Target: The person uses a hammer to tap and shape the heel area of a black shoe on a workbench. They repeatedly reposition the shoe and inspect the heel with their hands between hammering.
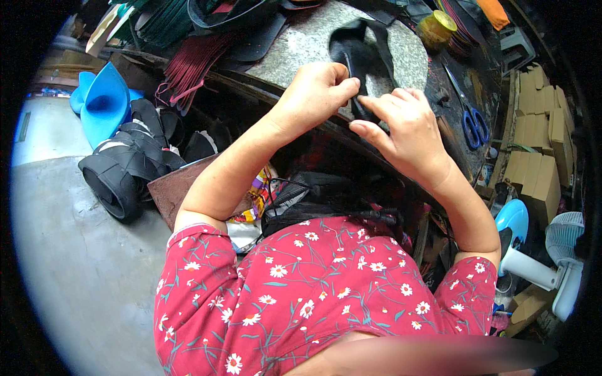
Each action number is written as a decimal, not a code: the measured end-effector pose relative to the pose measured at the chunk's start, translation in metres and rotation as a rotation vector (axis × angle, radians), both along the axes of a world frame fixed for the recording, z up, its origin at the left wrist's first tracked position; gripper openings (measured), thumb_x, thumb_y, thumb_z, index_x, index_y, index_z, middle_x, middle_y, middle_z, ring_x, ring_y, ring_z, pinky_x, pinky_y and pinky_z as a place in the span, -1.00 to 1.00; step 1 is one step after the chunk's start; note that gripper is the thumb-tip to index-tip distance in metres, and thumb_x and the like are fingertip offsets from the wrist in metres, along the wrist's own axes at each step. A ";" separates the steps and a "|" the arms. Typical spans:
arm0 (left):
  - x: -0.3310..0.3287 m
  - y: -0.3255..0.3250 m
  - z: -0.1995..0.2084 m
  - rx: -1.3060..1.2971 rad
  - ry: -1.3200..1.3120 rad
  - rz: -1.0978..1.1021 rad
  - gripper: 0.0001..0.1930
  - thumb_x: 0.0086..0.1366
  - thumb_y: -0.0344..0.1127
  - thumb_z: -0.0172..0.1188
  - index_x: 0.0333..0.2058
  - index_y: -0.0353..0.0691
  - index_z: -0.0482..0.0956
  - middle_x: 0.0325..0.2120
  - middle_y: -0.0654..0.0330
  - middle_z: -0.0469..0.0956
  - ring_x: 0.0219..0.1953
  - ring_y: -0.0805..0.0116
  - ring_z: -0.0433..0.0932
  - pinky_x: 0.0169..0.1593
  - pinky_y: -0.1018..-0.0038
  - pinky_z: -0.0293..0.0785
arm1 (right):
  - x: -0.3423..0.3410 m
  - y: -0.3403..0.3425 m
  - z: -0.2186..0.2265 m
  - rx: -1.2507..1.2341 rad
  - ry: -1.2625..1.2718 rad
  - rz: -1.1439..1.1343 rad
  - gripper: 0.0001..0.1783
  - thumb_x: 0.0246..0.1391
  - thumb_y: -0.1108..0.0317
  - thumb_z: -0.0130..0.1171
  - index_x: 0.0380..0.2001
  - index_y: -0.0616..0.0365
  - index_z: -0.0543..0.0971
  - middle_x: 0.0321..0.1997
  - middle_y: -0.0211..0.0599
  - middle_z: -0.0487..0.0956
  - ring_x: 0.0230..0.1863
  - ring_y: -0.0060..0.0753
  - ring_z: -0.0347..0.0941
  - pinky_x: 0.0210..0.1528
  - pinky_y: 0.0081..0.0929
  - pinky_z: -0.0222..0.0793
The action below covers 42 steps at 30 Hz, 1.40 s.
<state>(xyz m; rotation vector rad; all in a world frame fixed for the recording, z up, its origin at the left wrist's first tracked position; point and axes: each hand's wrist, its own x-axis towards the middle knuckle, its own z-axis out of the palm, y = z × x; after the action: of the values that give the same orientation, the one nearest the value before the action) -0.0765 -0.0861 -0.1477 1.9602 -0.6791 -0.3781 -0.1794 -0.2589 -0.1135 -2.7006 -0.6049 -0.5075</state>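
A glossy black strap piece (352, 49), looped and leather-like, stands over the round speckled stone slab (282, 57). My left hand (316, 94) is closed, pinching its near end between thumb and forefinger. Close by on the right, my right hand (404, 128) has its forefinger against the same end, with the thumb just below and the other fingers curled. The dark material shows between that thumb and forefinger. Exactly what the fingertips do there is partly hidden.
Blue-handled scissors (471, 122) and a yellow jar (436, 30) lie to the right on the bench. Dark red strips (197, 66) hang over its left edge. Black strappy pieces (125, 166) and blue curved pieces (105, 103) are at left; cardboard boxes (533, 175) and a fan (564, 250) at right.
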 end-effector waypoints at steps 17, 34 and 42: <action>0.008 0.013 0.006 0.059 -0.220 -0.154 -0.72 0.23 -0.20 0.30 -0.32 -0.33 0.52 -0.61 0.20 0.42 -0.51 0.55 0.37 -0.42 0.46 0.35 | 0.071 -0.056 -0.017 0.118 0.109 0.055 -0.47 -0.03 0.24 0.33 0.09 -0.02 0.56 0.05 -0.23 0.54 0.19 -0.09 0.38 0.27 -0.22 0.25; 0.017 0.009 0.007 -0.129 -0.567 -0.196 -0.59 0.23 -0.28 0.21 0.05 -0.20 0.50 -0.36 -0.04 0.63 -0.28 -0.04 0.63 -0.15 0.25 0.52 | 0.070 -0.079 0.012 0.696 0.845 -0.032 -0.61 0.01 0.29 0.41 -0.13 0.26 0.57 -0.22 -0.48 0.58 -0.18 -0.72 0.44 -0.05 -0.66 0.37; 0.013 -0.012 -0.001 -0.154 -0.396 -0.161 -0.73 0.27 -0.13 0.25 -0.18 -0.17 0.68 -0.38 0.00 0.65 -0.30 0.05 0.65 -0.21 0.29 0.54 | 0.059 -0.074 0.017 0.811 0.915 -0.067 -0.64 0.01 0.37 0.38 -0.09 0.19 0.59 -0.26 -0.55 0.58 -0.23 -0.75 0.45 -0.09 -0.72 0.34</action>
<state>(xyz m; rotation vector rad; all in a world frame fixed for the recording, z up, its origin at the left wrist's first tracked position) -0.0639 -0.0979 -0.1490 1.8535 -1.0909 -0.0282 -0.1207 -0.3333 -0.0967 -1.8609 -0.0137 0.4100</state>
